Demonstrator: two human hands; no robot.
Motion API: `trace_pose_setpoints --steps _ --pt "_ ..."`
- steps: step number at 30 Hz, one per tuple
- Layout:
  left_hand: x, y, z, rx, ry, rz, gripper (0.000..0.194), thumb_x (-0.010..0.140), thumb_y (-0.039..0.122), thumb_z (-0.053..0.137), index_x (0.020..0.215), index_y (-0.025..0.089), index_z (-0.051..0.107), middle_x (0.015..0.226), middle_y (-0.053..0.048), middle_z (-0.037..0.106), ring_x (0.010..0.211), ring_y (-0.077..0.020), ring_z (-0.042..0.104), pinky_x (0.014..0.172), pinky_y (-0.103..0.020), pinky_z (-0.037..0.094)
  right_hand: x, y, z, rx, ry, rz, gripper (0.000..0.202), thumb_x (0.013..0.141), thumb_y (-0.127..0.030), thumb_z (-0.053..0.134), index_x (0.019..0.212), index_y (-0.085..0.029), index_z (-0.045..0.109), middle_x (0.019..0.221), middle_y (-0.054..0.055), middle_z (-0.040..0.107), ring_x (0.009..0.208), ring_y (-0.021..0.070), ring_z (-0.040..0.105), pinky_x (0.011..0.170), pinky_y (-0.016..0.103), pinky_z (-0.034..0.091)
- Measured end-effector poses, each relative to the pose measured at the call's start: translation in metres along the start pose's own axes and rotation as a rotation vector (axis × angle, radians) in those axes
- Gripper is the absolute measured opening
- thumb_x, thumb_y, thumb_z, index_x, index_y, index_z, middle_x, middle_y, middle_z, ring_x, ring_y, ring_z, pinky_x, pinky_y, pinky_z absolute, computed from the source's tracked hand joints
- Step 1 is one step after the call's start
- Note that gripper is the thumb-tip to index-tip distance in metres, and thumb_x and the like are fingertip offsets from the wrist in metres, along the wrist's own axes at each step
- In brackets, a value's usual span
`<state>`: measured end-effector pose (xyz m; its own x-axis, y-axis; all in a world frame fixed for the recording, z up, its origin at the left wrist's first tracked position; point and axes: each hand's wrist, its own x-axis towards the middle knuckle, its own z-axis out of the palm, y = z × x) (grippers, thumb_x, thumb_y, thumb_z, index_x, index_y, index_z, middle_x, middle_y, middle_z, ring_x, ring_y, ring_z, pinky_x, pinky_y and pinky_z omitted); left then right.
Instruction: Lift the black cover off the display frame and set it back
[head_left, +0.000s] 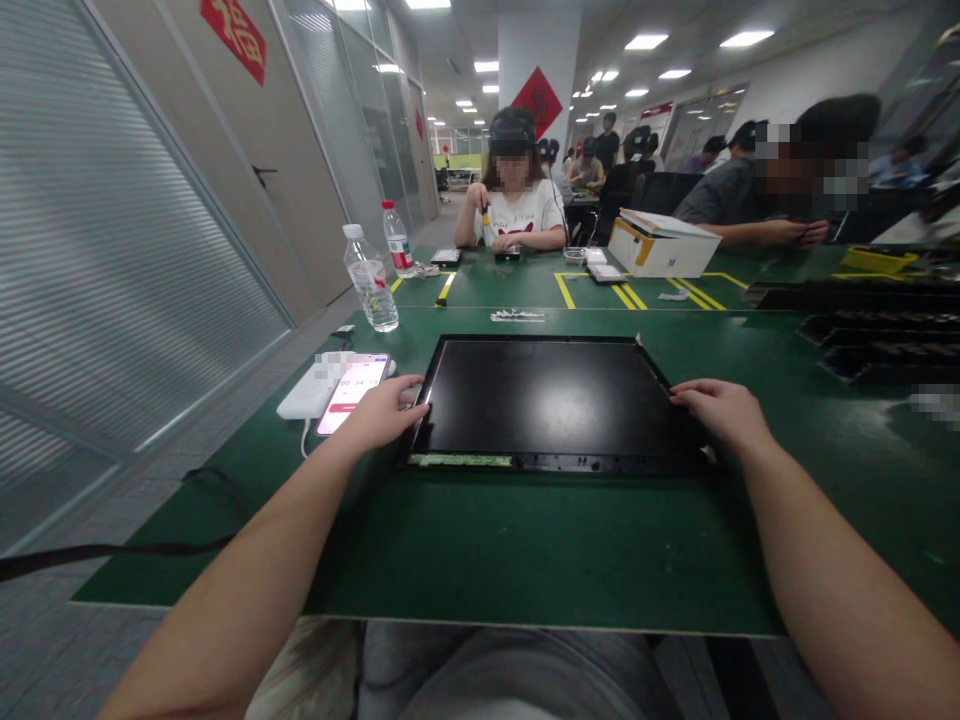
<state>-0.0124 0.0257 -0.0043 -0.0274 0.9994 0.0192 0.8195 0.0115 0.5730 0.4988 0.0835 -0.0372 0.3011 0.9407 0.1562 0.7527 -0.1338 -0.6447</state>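
**A:** Start with the biggest thing. What carries everything?

**B:** The green table [525, 540], a long bench running from the near edge to the far side, where other people sit at their own work. Yellow tape lines mark off stations on the far part.

**A:** And in front of the person?

**B:** A black flat panel [551, 400] lying face up in the middle of the near station, square to the person. A strip of circuit board shows along its near edge, left of centre. Lying flat, it seems set so both hands can reach its two sides.

**A:** The hands?

**B:** The left hand [382, 412] rests on the panel's left edge, fingers curled loosely over the frame, more a light hold than a clench. The right hand [720, 410] lies on the right edge, palm down and fingers flat, pressing rather than gripping. One on each side would steady it.

**A:** Smaller things?

**B:** A white box [660, 248] at the far right, dark trays [877, 330] along the right, two water bottles [373, 280] at the far left. Just left of the left hand, a phone [352, 392] showing a timer lies on a white power bank [307, 397], angled readable.
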Motion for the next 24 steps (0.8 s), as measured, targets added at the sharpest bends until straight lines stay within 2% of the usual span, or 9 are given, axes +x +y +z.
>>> trace_pose_setpoints --steps 3,10,16,24 --pt "0.0 0.001 -0.001 0.071 0.025 -0.062 0.055 0.081 0.032 0.067 0.134 0.015 0.065 0.107 -0.012 0.079 0.092 -0.0285 0.076 0.086 -0.04 0.059 -0.001 -0.003 -0.001 0.041 -0.016 0.094 0.022 0.07 -0.033 0.064 0.083 -0.025 0.08 0.085 0.005 0.078 0.086 0.0277 0.07 0.084 0.042 0.052" --pt "-0.001 0.003 0.0 0.041 0.028 -0.036 0.057 0.076 0.023 0.069 0.132 0.016 0.066 0.105 -0.009 0.079 0.08 -0.0233 0.074 0.075 -0.034 0.059 -0.003 -0.008 0.0 0.091 -0.009 0.101 0.022 0.07 -0.021 0.061 0.081 -0.024 0.079 0.086 0.005 0.078 0.087 0.0254 0.069 0.082 0.039 0.051" --pt "0.001 0.0 0.003 0.038 0.0 -0.011 0.059 0.077 0.023 0.069 0.135 0.013 0.064 0.103 -0.01 0.077 0.077 -0.0217 0.072 0.072 -0.033 0.058 0.0 -0.003 0.005 0.172 -0.037 0.095 0.021 0.07 -0.015 0.06 0.08 -0.023 0.076 0.085 0.005 0.077 0.085 0.023 0.069 0.084 0.038 0.051" --pt "0.001 0.002 0.003 0.049 0.021 -0.034 0.056 0.075 0.018 0.069 0.131 0.016 0.068 0.107 -0.009 0.077 0.079 -0.0215 0.073 0.074 -0.033 0.059 -0.001 -0.003 0.009 0.215 -0.025 0.122 0.027 0.067 -0.009 0.055 0.078 -0.023 0.075 0.084 0.004 0.077 0.088 0.0222 0.069 0.088 0.037 0.051"
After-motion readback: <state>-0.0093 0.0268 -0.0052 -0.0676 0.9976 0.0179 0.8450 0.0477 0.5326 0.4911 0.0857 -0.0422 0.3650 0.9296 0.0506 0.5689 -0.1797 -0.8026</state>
